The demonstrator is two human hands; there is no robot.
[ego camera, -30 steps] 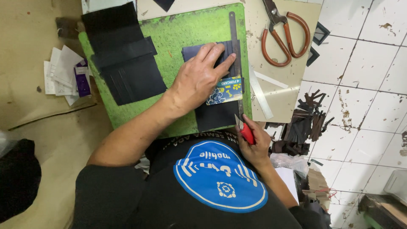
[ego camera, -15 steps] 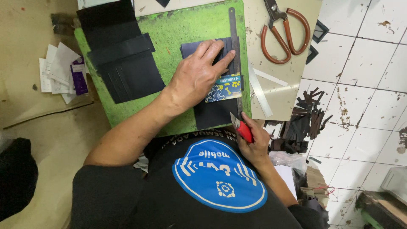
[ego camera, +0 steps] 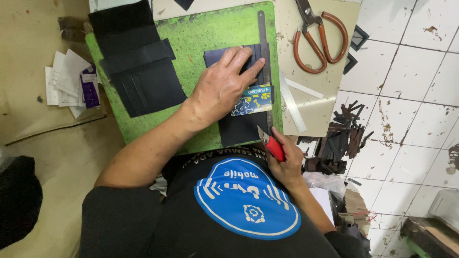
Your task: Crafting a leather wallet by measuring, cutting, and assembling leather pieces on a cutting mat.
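**Person cutting dark material along a metal ruler on a green mat**

Head view, looking down: the person's left hand (ego camera: 224, 91) lies flat with fingers spread, pressing a dark navy rectangular piece of material (ego camera: 239, 129) and a long, narrow dark metal ruler (ego camera: 264, 62) onto a worn green cutting mat (ego camera: 210, 28). A colourful plastic card (ego camera: 252, 100) lies on the dark piece, partly under the hand. The right hand (ego camera: 287, 162) has its grip closed tight around a red-handled utility knife (ego camera: 270, 143), whose blade meets the near end of the ruler at the mat's near edge. A stack of black wallet panels (ego camera: 136, 67) rests on the mat's left side. Orange-handled scissors (ego camera: 318, 36) lie on the beige bench (ego camera: 325, 91) to the right. Dark offcuts (ego camera: 342, 143) litter the white tiled floor (ego camera: 411, 95).
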